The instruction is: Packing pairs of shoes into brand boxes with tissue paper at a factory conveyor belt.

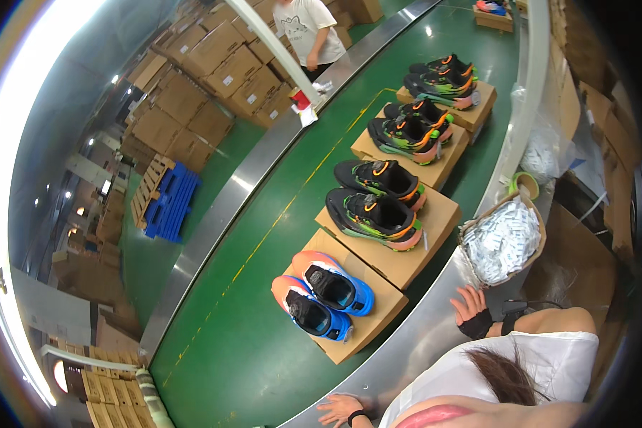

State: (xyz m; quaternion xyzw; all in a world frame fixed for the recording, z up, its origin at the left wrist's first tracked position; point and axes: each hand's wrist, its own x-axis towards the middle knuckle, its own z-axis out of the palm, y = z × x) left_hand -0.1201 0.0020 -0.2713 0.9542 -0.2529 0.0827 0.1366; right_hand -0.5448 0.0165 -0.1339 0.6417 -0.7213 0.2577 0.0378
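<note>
My left hand (339, 409) lies on the metal edge (378, 371) of the green conveyor belt (246, 314), fingers spread and nothing held. Farther right along that edge, my right hand (471, 307) is also open and bare of objects. A dark band wraps its palm and wrist. It is nearest to a box of small white packets (503, 239). On the belt before me, a pair of blue and orange sneakers (324, 294) sits on a shoebox (367, 303). Beyond it, black, green and orange sneakers (374, 207) stand in pairs on several more shoeboxes (435, 214).
A green tape roll (525, 184) and plastic bags (542, 158) lie past the packets. Across the belt a person (310, 36) in a white shirt stands near a red object (299, 97). Stacked cartons (214, 57) and a blue pallet (172, 203) are on the far floor.
</note>
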